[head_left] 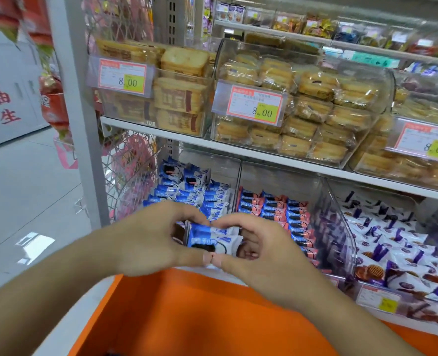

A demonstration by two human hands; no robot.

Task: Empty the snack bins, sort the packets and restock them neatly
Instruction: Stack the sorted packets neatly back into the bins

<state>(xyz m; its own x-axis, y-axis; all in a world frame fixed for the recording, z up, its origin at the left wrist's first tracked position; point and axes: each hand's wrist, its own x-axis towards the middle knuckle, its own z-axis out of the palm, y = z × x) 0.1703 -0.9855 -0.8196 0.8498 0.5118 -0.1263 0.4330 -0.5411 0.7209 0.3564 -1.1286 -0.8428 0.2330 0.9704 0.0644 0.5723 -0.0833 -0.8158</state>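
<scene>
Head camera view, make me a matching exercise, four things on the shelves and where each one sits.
Things:
1. blue-and-white snack packets
2. pink-and-blue snack packets
3. purple-and-white snack packets
4. tan square crackers in clear wrap

Places:
A. upper shelf, leftmost clear bin
B. lower shelf, middle bin
C. held between both hands
D. lower shelf, right bin

Pairs: 1-C, 2-B, 3-D, 4-A

Glossy plastic packets (pixel 212 240), clear smooth plastic bins (pixel 341 227), matt white metal shelf (pixel 238 150).
</scene>
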